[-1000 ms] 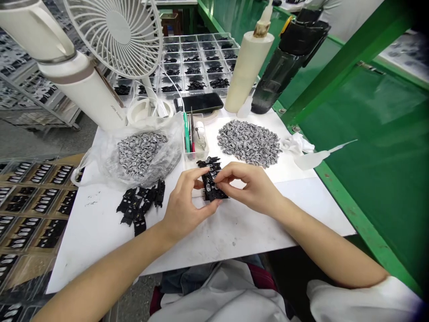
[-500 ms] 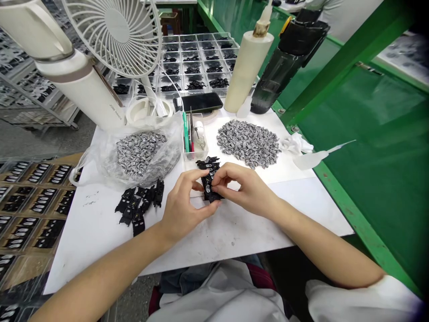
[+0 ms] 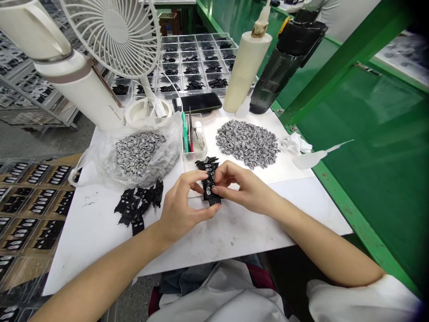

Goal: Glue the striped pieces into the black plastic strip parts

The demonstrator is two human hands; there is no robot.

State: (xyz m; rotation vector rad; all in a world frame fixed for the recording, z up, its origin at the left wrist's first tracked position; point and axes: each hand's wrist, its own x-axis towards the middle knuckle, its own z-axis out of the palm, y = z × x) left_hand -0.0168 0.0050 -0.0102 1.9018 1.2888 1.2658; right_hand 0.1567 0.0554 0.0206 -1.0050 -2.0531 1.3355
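A row of small black plastic parts (image 3: 209, 165) with silvery oval pieces on it lies on the white tabletop before me. My left hand (image 3: 182, 203) grips the nearer end of these parts between thumb and fingers, the thumb at the near edge. From the right, my right hand (image 3: 243, 185) has thumb and index finger closed at the side of the same parts, beside a silvery oval; whatever is between those fingertips is hidden. Loose black plastic parts (image 3: 134, 206) lie in a heap left of my left hand. Beyond my right hand spreads a pile of small grey pieces (image 3: 248, 143).
A clear bag (image 3: 170, 154) of grey pieces sits at left, next to a tool box (image 3: 194, 155) with tweezers. Behind stand a fan (image 3: 117, 27), a white flask (image 3: 80, 85), a phone (image 3: 201, 102), bottles (image 3: 246, 71) and a compartment tray (image 3: 170, 77). A squeeze bottle (image 3: 310, 159) lies at right.
My right fingertips have shifted slightly at the black parts, and a silvery oval near the lower end shows more plainly. My left hand keeps its hold.
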